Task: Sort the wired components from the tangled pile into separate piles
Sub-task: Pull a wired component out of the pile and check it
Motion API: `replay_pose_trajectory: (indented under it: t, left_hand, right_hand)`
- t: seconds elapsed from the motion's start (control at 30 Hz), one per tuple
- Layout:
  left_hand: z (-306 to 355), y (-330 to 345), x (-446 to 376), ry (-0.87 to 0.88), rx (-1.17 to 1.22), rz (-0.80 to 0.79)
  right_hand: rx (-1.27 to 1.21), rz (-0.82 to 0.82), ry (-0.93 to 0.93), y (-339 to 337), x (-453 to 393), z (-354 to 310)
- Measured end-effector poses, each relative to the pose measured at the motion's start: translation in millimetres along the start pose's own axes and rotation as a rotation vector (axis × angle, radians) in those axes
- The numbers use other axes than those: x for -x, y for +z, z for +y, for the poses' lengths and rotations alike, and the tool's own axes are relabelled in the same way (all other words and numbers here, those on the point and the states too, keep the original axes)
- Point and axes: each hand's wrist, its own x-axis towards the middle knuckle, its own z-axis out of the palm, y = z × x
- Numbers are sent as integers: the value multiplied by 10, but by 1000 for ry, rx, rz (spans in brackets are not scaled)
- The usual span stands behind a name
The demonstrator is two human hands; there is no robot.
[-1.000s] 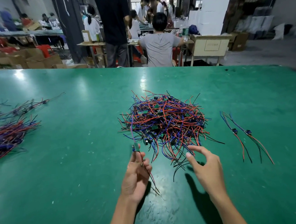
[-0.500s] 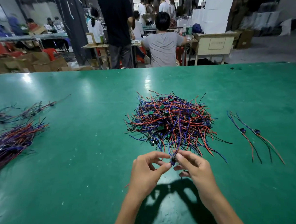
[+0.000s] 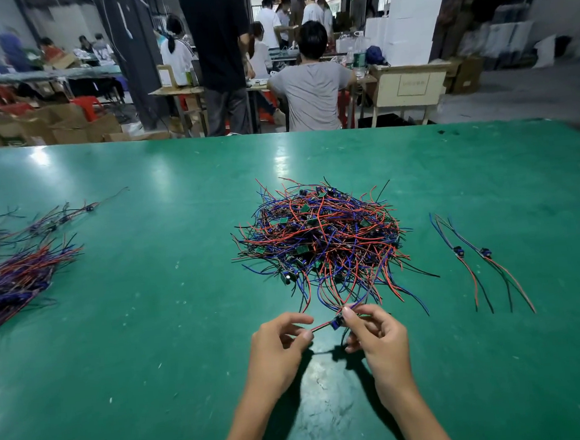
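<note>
Item in hand: one wired component point(image 3: 337, 322), a small dark module with red and blue leads, which you are holding just in front of the tangled pile point(image 3: 319, 238) on the green table point(image 3: 152, 332). Your right hand point(image 3: 381, 342) is pinching the module between thumb and fingertips; your left hand point(image 3: 278, 346) is pinching the red lead that is running out sideways from it. Neither hand is spread. The component's other leads are trailing back into the near edge of the tangled pile, so it is not yet free, as far as can be judged. Sorted stock: two separated components point(image 3: 473, 255) are lying well to the right of the tangled pile; a large bundle point(image 3: 18, 280) and a thinner row point(image 3: 48, 223) are lying far to its left. Risks, as a judgement: if you are pulling while the leads are looped under neighbouring wires, you are likely dragging several pieces out together or scattering the heap toward the sorted groups; a hard tug could also strain the lead where it joins the module.
</note>
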Motion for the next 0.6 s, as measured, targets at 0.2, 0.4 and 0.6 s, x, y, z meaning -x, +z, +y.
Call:
replay_pose_trajectory:
  t: [0.2, 0.4, 0.6]
  left_hand:
    - [-97, -95, -51, -33, 71, 138]
    - [-31, 7, 28, -78, -127, 296]
    - [-71, -78, 74, -24, -169, 294]
  right_hand:
    - [-57, 45, -20, 24, 12, -16]
    - [-158, 119, 8, 19, 10, -59]
    - [-193, 136, 33, 2, 21, -73]
